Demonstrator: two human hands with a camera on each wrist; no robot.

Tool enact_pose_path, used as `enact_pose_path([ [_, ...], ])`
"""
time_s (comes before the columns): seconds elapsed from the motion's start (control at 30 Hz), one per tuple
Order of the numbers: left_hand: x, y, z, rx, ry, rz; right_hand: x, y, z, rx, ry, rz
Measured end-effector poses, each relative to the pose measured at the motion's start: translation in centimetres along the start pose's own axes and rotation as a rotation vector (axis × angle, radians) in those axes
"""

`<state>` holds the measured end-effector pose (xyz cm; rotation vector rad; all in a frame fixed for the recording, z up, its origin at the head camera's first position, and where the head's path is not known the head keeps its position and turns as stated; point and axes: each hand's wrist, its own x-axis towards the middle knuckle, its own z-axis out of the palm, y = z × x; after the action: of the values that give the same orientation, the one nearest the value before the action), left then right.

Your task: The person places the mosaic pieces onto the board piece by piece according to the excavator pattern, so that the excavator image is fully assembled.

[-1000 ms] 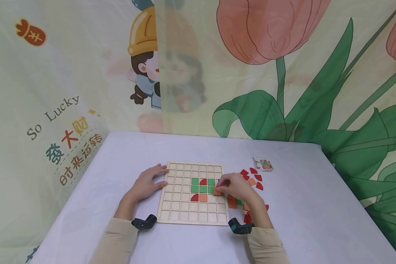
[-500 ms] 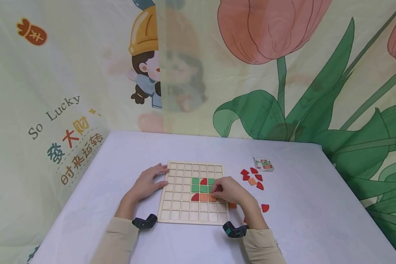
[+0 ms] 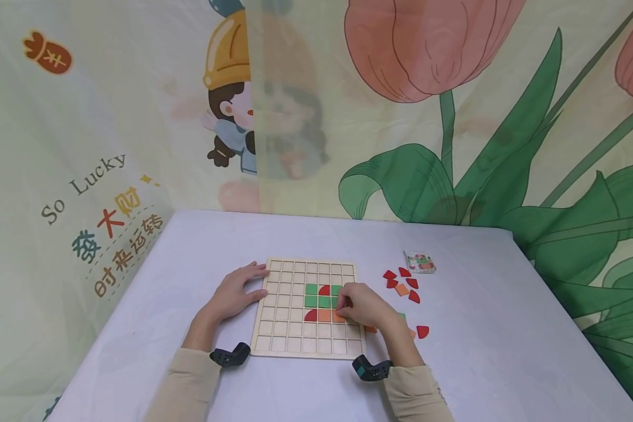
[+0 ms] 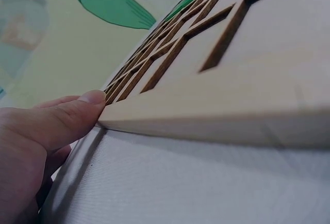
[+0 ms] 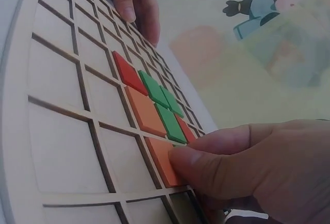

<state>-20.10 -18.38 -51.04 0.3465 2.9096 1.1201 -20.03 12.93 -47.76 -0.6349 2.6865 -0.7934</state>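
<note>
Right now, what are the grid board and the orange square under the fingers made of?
The grid board looks like pale, unvarnished wood: matte surface, with darker brown edges along the cut slots. The orange square under the right hand looks like a thin, flat painted tile, smooth and matte; whether wood or plastic is unclear.

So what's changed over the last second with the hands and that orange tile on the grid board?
The right hand carried the orange square tile down and left from the board's right edge and now presses it into the cell beside the other orange tile, fingers on it. Loose pieces it had hidden now show. The left hand stayed flat against the wooden board; the placed tiles are unmoved.
</note>
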Motion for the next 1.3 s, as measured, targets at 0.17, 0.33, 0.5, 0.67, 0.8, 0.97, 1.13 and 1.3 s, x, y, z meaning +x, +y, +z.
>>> enact_pose_path([
  [0.17,0.0,0.0,0.0,-0.004,0.001,-0.012,0.1,0.5,-0.2,0.027,0.012,0.024],
  [0.33,0.0,0.0,0.0,0.004,-0.003,-0.011,-0.2,2.2,-1.5,0.065,0.188,0.162],
  [0.5,0.0,0.1,0.1,0.003,-0.001,-0.010,-1.1,5.2,-2.9,-0.002,0.424,0.332],
  [0.67,0.0,0.0,0.1,0.005,0.002,-0.005,-1.6,7.5,-3.0,-0.008,0.493,0.448],
  [0.8,0.0,-0.2,0.1,0.010,0.003,0.004,-1.6,7.9,-2.9,-0.041,0.500,0.484],
  [0.97,0.0,-0.2,0.1,0.005,0.001,0.001,-1.5,7.9,-2.7,-0.065,0.497,0.498],
  [1.13,-0.1,-0.3,0.1,0.008,0.004,0.004,-1.6,7.9,-2.7,-0.069,0.465,0.533],
  [1.3,0.0,-0.2,0.1,0.008,0.006,0.007,-1.7,7.6,-2.8,-0.060,0.441,0.523],
])
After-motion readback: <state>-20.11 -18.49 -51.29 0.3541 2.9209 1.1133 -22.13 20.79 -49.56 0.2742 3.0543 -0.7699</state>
